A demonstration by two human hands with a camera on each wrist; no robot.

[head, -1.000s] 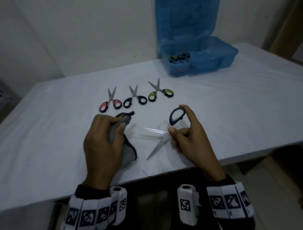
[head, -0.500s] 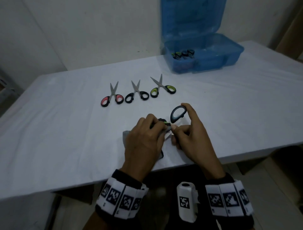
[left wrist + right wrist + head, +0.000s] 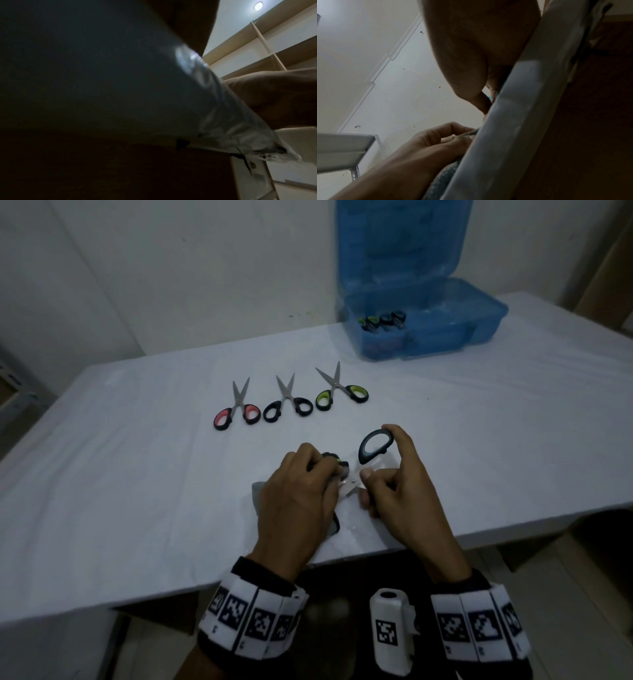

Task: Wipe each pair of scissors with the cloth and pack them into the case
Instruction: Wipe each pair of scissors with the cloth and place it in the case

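My right hand point(image 3: 383, 474) holds black-handled scissors point(image 3: 373, 446) spread open near the table's front edge, index finger on the upper handle loop and thumb by the pivot. My left hand point(image 3: 308, 487) grips the grey cloth point(image 3: 258, 491) and presses it on the scissors' blade beside the pivot; the blades are mostly hidden. Three more pairs lie in a row behind: red-handled scissors point(image 3: 236, 410), black-handled scissors point(image 3: 289, 404) and green-handled scissors point(image 3: 340, 392). The blue case point(image 3: 479, 320) stands open at the back right with several scissor handles point(image 3: 382, 321) inside. The right wrist view shows my left hand point(image 3: 436, 142) on the cloth point(image 3: 443, 175).
The white table point(image 3: 120, 491) ends just in front of my wrists; its edge point(image 3: 513, 121) fills both wrist views. A wall rises behind the table. A metal shelf frame point(image 3: 342, 148) stands to the left.
My left hand carried the cloth from the left across to the scissors and now covers the blades at the pivot. My right hand has kept its hold almost still.
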